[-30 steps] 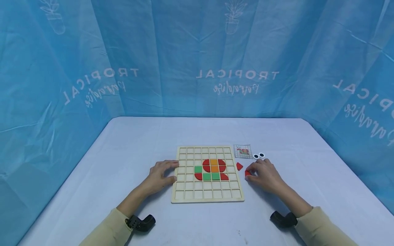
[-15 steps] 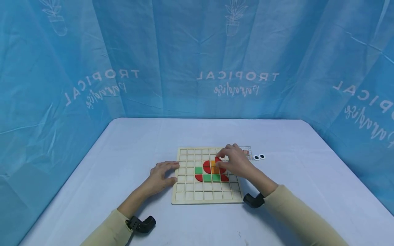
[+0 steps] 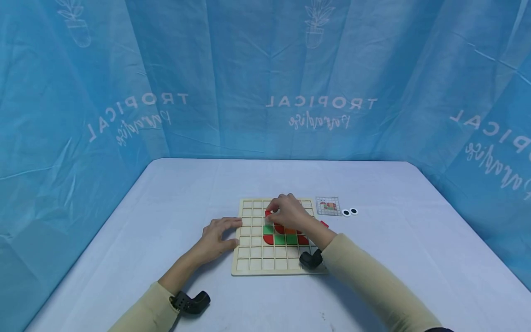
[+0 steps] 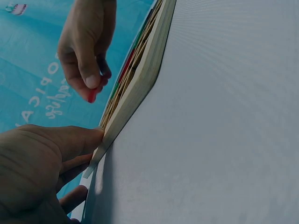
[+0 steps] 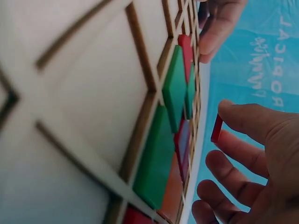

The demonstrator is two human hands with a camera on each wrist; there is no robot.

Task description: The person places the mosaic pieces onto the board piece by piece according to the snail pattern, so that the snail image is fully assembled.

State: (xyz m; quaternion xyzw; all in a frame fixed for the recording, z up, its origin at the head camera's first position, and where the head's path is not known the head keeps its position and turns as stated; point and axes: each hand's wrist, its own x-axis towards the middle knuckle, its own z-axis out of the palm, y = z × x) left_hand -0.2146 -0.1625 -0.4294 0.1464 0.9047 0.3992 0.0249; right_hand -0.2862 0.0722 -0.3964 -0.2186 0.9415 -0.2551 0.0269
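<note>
Right hand (image 3: 290, 212) over the upper middle of the grid board (image 3: 249, 263), pinching a small red tile (image 3: 268, 213) in its grip just above the cells. Left hand (image 3: 215, 236) open, fingertips resting against the board's left edge on the worktop (image 3: 166, 207).

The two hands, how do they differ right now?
The left hand rests flat against the board's left edge and holds nothing; the right hand hovers over the board, pinching a red piece. The left hand lies on the table; the right is raised. Both wear beige sleeves.
</note>
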